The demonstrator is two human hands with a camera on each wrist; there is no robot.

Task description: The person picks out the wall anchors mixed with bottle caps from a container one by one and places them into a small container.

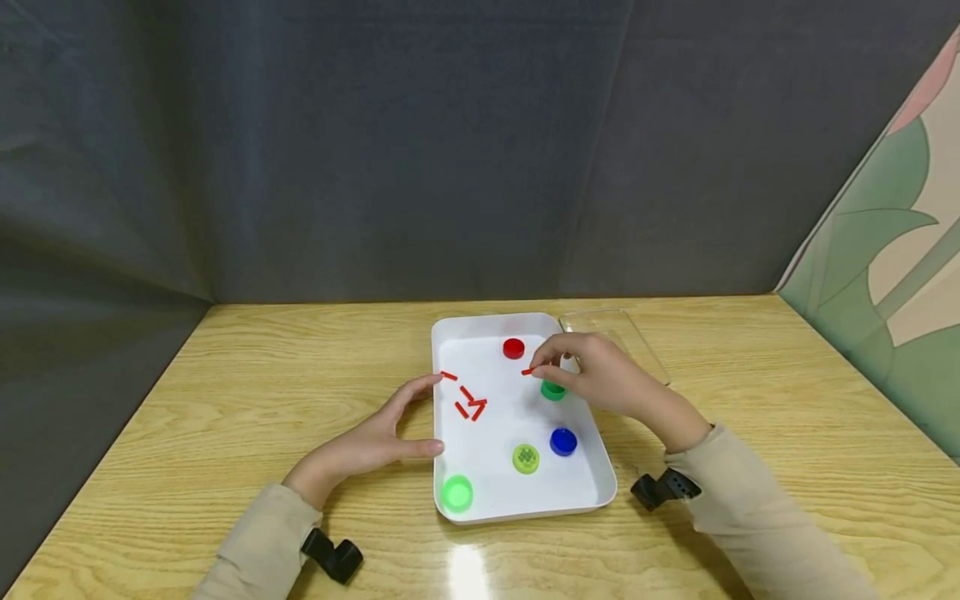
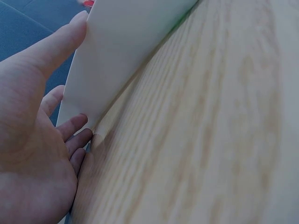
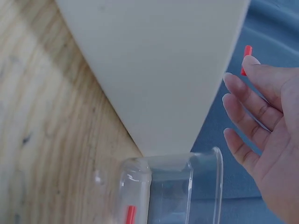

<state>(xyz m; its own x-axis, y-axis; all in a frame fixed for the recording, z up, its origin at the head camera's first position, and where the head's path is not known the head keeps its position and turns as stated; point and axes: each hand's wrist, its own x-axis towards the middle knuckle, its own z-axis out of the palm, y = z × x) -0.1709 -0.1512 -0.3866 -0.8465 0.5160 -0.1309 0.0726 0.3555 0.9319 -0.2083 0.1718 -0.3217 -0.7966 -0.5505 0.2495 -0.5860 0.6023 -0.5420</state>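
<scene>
My right hand (image 1: 596, 371) pinches a short red stick (image 3: 246, 60) between thumb and index finger, above the right half of a white tray (image 1: 495, 492). Just under that hand a green cap (image 1: 553, 391) lies in the tray, partly covered by the fingers. More red sticks (image 1: 461, 410) are scattered in the tray's left part, several of them bunched together. Along the tray's left wall my left hand (image 1: 375, 442) rests with its thumb and fingers spread, touching the side. In the left wrist view the fingertips meet the white wall (image 2: 121, 42).
Inside the tray also lie a red cap (image 1: 513, 348), a blue cap (image 1: 563, 442), a yellow-green patterned disc (image 1: 526, 458) and a light green cap (image 1: 457, 493). Behind the right hand stands a clear plastic box (image 1: 637, 342); a red stick (image 3: 131, 214) shows in it.
</scene>
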